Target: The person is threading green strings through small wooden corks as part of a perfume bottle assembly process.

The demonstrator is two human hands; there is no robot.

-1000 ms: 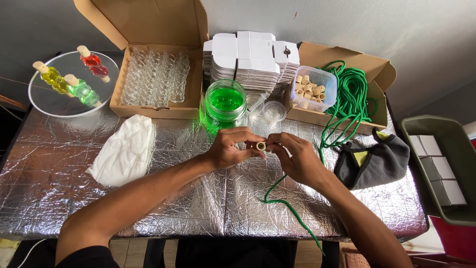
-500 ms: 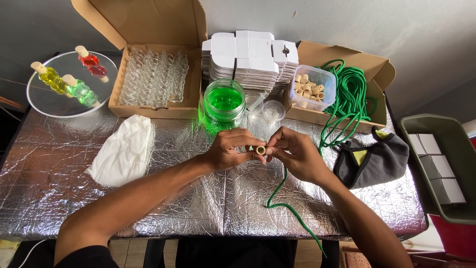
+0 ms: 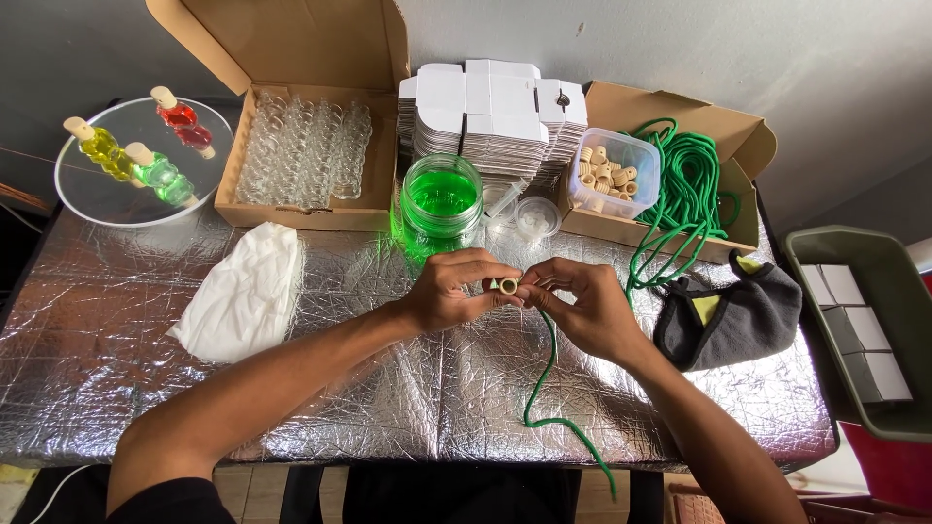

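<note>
My left hand [image 3: 454, 288] pinches a small pale wooden bead [image 3: 508, 285] between thumb and fingertips, its hole facing me. My right hand [image 3: 582, 305] meets it from the right, fingers closed on the end of a green cord [image 3: 545, 374] right at the bead. The cord hangs down from my right hand, curls over the foil-covered table [image 3: 116, 388] and runs off the near edge. Both hands hover above the table just in front of a glass jar of green liquid [image 3: 442, 201].
Behind are an open cardboard box of small clear bottles [image 3: 301, 150], a stack of flat white cartons [image 3: 490, 112], a tub of wooden beads [image 3: 612, 173], a coil of green cord in a box [image 3: 689, 184], and a round tray of filled bottles [image 3: 136, 155]. A white cloth [image 3: 243, 291] lies left, a dark pouch [image 3: 728, 311] and a green bin [image 3: 869, 330] lie right.
My hands have drawn slightly closer together at the bead, and the hanging cord has shifted a little on the foil.
</note>
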